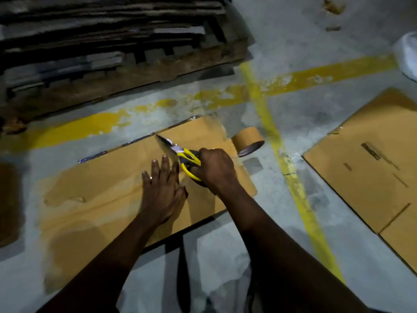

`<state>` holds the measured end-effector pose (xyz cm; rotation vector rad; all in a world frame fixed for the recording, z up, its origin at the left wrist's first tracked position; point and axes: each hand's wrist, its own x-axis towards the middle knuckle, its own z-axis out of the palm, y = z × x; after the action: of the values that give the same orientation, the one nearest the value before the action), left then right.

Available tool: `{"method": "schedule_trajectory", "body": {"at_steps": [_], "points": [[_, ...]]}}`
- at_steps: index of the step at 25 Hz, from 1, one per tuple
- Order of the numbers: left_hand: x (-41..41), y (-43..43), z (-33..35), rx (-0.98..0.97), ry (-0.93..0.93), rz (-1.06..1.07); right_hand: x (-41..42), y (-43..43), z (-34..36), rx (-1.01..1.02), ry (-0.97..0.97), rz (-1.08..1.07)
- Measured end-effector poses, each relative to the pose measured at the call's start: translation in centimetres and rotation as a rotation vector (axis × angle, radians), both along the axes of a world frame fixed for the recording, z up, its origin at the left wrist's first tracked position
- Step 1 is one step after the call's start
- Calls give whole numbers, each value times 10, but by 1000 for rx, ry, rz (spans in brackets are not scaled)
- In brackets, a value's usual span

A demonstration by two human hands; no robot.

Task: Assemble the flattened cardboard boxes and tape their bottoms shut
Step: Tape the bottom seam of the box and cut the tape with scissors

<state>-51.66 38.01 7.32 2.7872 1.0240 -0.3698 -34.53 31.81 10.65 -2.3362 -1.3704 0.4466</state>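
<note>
Looking down from my head, a flattened cardboard box (pixel 101 195) lies on the concrete floor (pixel 225 256) right in front of me. It fills the middle of the view and runs out toward eight o'clock.

My left hand (pixel 161 193) lies palm down on it near the centre. Its fingers (pixel 165 168) are straight, slightly spread and pointing to twelve o'clock; they grip nothing and only press on the board.

Just beside it, at three o'clock, is my right hand (pixel 215 170). Its fingers (pixel 204 154) are curled tight round the yellow handles of the scissors (pixel 180 153). The blades point away toward eleven o'clock above the box, with the tip close to its far edge. They are blurred, so I cannot tell how far apart they stand. My left thumb lies close under the right wrist, but I cannot tell whether they touch.

At two o'clock from my right hand, a roll of tape (pixel 248 141), brown, lies on its side at the right end of the box. It is either touching that edge or just beside it.

At three o'clock, well apart and across a yellow line (pixel 300 195) painted on the floor, lies a second flat carton (pixel 372 168).

At eleven o'clock stands a wooden pallet (pixel 112 64), dark and blurred.
</note>
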Motion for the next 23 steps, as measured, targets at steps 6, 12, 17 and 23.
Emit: {"method": "schedule_trajectory", "body": {"at_steps": [6,12,17,23], "points": [[108,17,9,-37,-93,-213,126,-39,10,308,209,-744],[166,28,2,21,-120,-269,149,-83,-49,251,588,-855],[160,32,-1,31,-149,-293,131,-61,-75,395,1011,-853],[159,33,-2,-10,-159,-272,137,-44,-79,509,775,-946]]}}
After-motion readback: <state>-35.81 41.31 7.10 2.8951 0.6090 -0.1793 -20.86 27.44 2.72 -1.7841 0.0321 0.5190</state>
